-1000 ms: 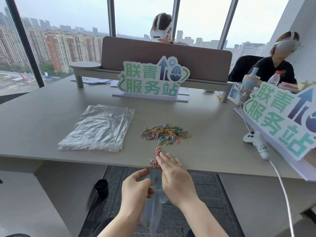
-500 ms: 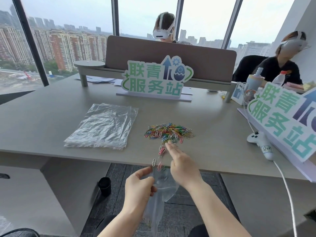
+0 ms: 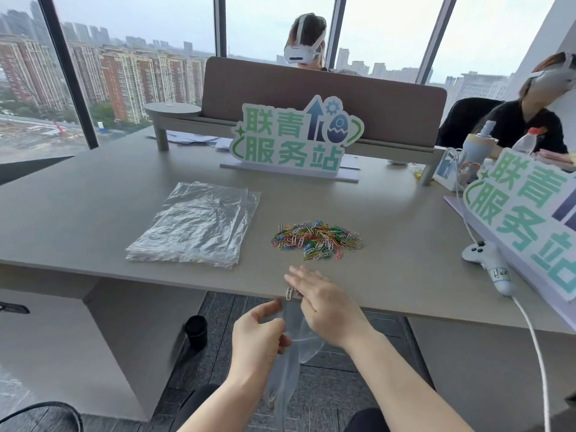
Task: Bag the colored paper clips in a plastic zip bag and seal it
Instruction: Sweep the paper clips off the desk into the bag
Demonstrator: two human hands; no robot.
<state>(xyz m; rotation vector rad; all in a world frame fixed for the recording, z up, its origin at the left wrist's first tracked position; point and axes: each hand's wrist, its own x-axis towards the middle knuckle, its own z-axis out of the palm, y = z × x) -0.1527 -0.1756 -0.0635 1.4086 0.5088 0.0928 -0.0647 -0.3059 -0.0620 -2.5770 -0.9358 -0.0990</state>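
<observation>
Spanning the view, grey table (image 3: 93, 219) had bare room at its near edge | stack of bags (image 3: 196, 226) left | paper clips (image 3: 316, 240) mid-table | zip bag (image 3: 293, 353) hung below edge, pinched by left hand (image 3: 258, 341) | right hand (image 3: 324, 304), fingers flat, swept loose clip (image 3: 289, 293) at edge.

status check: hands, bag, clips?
Left hand pinching zip bag mouth open below desk edge. Right hand flat, sweeping a few clips over the edge. Main clip pile untouched. Nothing blocking.
</observation>
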